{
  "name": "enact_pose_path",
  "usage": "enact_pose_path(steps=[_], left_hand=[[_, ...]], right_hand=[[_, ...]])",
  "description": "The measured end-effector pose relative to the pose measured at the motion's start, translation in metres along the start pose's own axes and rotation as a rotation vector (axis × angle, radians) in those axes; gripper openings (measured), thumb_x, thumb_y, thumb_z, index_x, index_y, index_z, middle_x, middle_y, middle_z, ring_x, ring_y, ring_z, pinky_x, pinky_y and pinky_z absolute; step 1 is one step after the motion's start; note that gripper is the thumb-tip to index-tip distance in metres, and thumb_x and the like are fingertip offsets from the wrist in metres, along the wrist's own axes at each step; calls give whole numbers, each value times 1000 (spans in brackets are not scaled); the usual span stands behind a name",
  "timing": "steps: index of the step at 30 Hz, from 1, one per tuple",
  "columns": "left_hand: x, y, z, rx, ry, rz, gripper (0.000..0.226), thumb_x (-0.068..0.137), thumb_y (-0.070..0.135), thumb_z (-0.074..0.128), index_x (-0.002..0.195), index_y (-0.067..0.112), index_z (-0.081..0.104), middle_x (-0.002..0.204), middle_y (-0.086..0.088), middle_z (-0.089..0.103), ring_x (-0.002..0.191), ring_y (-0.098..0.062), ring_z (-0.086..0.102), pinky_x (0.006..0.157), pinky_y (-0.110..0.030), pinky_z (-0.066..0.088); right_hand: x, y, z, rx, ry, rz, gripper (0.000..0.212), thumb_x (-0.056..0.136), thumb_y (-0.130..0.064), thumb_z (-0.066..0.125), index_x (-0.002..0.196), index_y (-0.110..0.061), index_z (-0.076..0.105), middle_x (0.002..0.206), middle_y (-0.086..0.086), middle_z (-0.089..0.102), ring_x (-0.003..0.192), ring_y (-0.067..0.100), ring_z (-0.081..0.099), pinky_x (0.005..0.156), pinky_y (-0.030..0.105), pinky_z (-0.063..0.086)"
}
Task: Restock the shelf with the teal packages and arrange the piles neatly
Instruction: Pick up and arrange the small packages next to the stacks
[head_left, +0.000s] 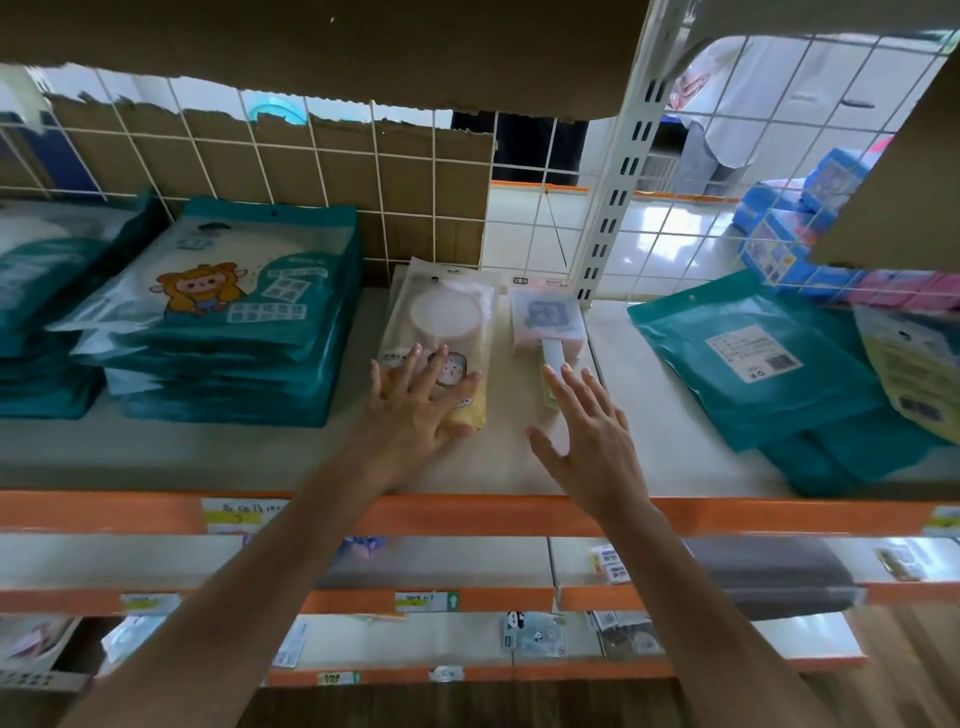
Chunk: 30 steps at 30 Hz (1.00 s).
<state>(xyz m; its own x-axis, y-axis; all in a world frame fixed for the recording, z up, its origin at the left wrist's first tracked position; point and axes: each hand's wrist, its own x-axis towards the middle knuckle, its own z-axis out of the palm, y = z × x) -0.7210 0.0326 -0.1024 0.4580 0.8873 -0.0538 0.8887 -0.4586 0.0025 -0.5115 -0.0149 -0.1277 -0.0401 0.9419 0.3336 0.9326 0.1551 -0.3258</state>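
Note:
A tall pile of teal packages (228, 322) with a cartoon on top lies on the shelf (218, 457) at the left, and a second teal pile (36, 322) sits at the far left edge. At the right, several teal packages (753, 358) lie askew, back side up. My left hand (421, 410) lies flat with spread fingers on a cream and yellow packet (441, 338) in the middle. My right hand (587, 436) hovers open beside it, fingertips near a small pink and white item (548, 327).
A wire grid (322, 171) backed with torn cardboard closes the rear. A white upright post (618, 182) splits the shelf. A yellow packet (914, 374) overlaps the right teal packages. Blue and pink packs (789, 239) lie beyond. Lower shelves with orange edges (467, 514) hold small goods.

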Motion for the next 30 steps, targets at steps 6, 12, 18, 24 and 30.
enact_pose_path(steps=[6, 12, 18, 24, 30], left_hand=[[4, 12, 0, 21, 29, -69, 68, 83, 65, 11, 146, 42, -3, 158, -5, -9, 144, -30, -9, 111, -58, -3], [6, 13, 2, -3, 55, -86, 64, 90, 62, 20, 146, 42, -3, 157, -5, -9, 144, -29, -9, 111, -57, -4], [10, 14, 0, -20, 40, -108, 65, 90, 61, 24, 146, 42, -3, 157, -5, -11, 144, -29, -11, 111, -56, -4], [12, 9, -4, -20, 13, -67, 67, 89, 63, 24, 147, 40, -1, 157, -5, -12, 143, -29, -12, 112, -56, -2], [13, 0, -6, -9, 9, -3, 62, 93, 57, 25, 147, 40, 1, 157, -3, -10, 144, -26, -11, 113, -57, 1]], right_hand=[[0, 0, 1, -44, 0, -36, 68, 87, -54, 36, 143, -16, 36, 148, 10, 37, 140, 32, 26, 109, 45, 27], [0, 0, 1, -46, -1, -37, 68, 87, -54, 35, 143, -16, 36, 148, 10, 38, 140, 32, 26, 109, 45, 27], [0, 1, 1, -36, -7, -25, 69, 86, -54, 35, 143, -16, 35, 148, 10, 38, 140, 33, 26, 109, 45, 27], [0, 1, 1, -8, -3, 13, 67, 86, -49, 45, 143, -16, 36, 149, 8, 36, 141, 31, 24, 110, 43, 23], [1, 1, 0, -4, 17, 30, 64, 87, -45, 50, 143, -16, 36, 149, 9, 35, 141, 31, 24, 109, 38, 19]])
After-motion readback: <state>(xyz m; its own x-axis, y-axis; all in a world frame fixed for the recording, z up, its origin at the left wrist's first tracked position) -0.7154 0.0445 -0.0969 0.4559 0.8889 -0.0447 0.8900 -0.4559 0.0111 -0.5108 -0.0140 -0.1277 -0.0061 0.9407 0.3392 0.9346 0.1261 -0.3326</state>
